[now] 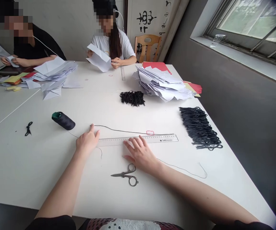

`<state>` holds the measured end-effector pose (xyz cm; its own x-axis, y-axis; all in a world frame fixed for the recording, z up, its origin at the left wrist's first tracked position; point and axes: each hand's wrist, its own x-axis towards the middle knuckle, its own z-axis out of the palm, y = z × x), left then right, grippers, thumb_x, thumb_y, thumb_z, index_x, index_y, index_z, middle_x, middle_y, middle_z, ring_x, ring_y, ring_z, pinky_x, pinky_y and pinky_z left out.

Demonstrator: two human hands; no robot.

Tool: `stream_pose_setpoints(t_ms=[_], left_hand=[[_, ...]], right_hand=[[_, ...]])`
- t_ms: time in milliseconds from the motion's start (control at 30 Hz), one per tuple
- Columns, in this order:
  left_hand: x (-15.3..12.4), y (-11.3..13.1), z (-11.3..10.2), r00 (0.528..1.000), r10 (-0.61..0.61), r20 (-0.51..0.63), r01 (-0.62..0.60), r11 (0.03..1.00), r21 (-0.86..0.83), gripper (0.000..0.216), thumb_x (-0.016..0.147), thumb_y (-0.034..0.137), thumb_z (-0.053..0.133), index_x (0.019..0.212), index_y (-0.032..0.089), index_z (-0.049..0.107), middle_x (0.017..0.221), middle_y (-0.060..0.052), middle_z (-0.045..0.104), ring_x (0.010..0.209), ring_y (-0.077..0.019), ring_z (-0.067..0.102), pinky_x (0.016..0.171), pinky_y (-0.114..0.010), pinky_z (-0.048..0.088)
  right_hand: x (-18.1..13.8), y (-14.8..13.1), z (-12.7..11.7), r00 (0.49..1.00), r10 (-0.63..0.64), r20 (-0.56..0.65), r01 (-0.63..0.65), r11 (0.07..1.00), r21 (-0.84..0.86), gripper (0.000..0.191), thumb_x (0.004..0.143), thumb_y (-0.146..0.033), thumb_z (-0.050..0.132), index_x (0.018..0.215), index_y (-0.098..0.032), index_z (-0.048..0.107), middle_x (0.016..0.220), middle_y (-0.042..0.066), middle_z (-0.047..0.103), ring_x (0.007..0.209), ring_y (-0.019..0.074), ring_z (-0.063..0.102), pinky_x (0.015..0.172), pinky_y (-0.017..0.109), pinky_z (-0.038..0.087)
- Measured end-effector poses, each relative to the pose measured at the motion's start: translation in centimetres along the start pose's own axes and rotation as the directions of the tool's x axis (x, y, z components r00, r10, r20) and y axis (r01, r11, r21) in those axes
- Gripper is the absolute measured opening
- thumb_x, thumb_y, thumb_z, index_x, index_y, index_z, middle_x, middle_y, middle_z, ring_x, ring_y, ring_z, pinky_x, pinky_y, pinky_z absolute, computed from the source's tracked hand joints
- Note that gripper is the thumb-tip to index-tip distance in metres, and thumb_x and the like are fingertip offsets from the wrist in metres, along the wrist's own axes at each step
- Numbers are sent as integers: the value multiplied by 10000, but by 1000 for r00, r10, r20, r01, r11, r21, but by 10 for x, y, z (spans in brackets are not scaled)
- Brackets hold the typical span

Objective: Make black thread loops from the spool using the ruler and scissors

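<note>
A long, clear plastic ruler (138, 140) lies flat near the middle of the white surface (20, 166), its long axis running crosswise, with the right end tilted slightly toward the far edge. A single thin black thread (118, 129) stretches along the ruler's far side, roughly parallel to it, and a small pink-red paper square (150, 132) sits on the thread's line near the ruler's right end.

The left hand (87, 140) rests at the ruler's left end, its fingers (91, 128) narrow and close together by the thread; whether they pin it, I cannot tell. The right hand (140, 153) lies on the ruler with its fingers (134, 142) spread wide, holding nothing.

Just nearer the front edge, one pair of steel scissors (127, 175) lies closed, its blades pointing left. To the left stands one dark thread spool (63, 120), lying on its side. Two bunches of black looped cord lie farther off: a long, flat row (199, 127) toward the right edge and a small, dense clump (132, 98) near the centre. Beyond them is a heap of folded white paper (164, 83).
</note>
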<state>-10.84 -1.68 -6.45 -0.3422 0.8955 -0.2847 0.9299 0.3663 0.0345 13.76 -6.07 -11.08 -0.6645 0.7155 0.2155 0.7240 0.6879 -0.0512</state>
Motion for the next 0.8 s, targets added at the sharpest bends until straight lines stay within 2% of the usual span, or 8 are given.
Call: stream_pose_setpoints(t_ms=[67,133,233,300,367,533,700,800], left_hand=[[0,1,0,999,-7,-32,7,1000,9,711,946,521,239,1558,162,192,1017,-199,700,952,-370,656,753,-415,470],[-1,3,1,999,-2,-50,4,1000,24,711,944,525,239,1560,177,180,992,-189,703,923,-368,660,728,-410,468],[-3,4,1,1000,6,-29,-5,999,44,658,942,521,249,1532,232,295,969,-172,707,918,-361,663,726,-403,465],[-3,4,2,1000,11,-16,-10,999,46,645,942,514,259,1520,239,327,961,-168,709,915,-357,662,726,-400,464],[-2,4,2,1000,12,-20,-11,999,47,645,941,507,266,1524,236,319,953,-164,709,910,-354,662,727,-399,463],[-3,5,2,999,4,-34,-3,999,49,638,946,501,263,1516,224,332,985,-163,706,932,-346,658,739,-392,462],[-3,8,3,998,-7,-57,10,998,58,616,956,494,255,1503,230,353,984,-152,711,918,-333,661,732,-385,462],[3,12,4,996,-13,-89,19,997,71,591,962,478,259,1488,235,381,975,-145,715,917,-330,662,725,-383,460]], right_hand=[[-5,7,-8,997,76,9,-76,997,-11,514,988,-419,405,1373,-96,510,1179,171,581,1079,289,502,1053,504,368],[-14,23,-17,969,245,26,-243,968,-59,495,1001,-365,372,1384,-76,493,1138,182,590,1012,284,521,943,470,432],[-34,51,-27,864,500,52,-483,854,-192,480,1009,-340,342,1380,-72,489,1078,193,591,967,298,531,817,440,443],[-49,64,-29,813,577,81,-539,797,-272,460,1000,-345,378,1349,-78,515,1019,183,592,955,306,532,781,425,428],[-63,69,-28,799,594,95,-540,778,-321,452,990,-341,410,1340,-75,515,988,171,588,940,303,532,759,409,411],[-75,66,-27,815,576,62,-525,779,-344,458,996,-372,400,1327,-77,516,962,151,583,909,277,526,748,385,375],[-64,81,-26,746,659,97,-598,726,-339,482,1011,-409,370,1395,-132,459,1043,153,585,959,264,517,764,357,337],[-53,97,-24,724,685,85,-624,702,-342,480,1021,-423,325,1395,-154,457,1086,159,576,997,270,504,778,358,318]])
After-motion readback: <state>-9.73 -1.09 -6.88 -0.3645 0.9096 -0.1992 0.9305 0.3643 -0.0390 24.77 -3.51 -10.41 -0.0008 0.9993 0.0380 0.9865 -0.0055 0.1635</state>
